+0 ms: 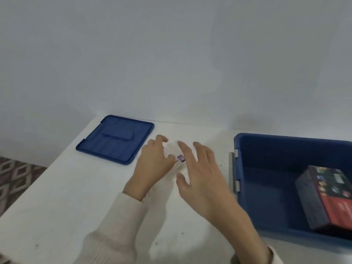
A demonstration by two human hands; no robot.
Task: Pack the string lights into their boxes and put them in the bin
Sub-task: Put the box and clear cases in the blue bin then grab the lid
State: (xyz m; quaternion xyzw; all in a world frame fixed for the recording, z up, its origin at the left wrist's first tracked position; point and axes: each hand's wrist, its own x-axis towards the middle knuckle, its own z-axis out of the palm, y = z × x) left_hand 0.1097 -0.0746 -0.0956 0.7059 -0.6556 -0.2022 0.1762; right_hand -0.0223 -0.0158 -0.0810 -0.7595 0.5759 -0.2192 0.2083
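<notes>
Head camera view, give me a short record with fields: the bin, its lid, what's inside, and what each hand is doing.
bin: blue bin, open, on the white table, to the person's right
lid: blue lid, flat on the table, far left, apart from the bin
contents: one dark and red box, tilted, at the bin's right side
left hand: fingers curled, at a small purple item; grip unclear
right hand: fingers spread, empty, over the table
</notes>
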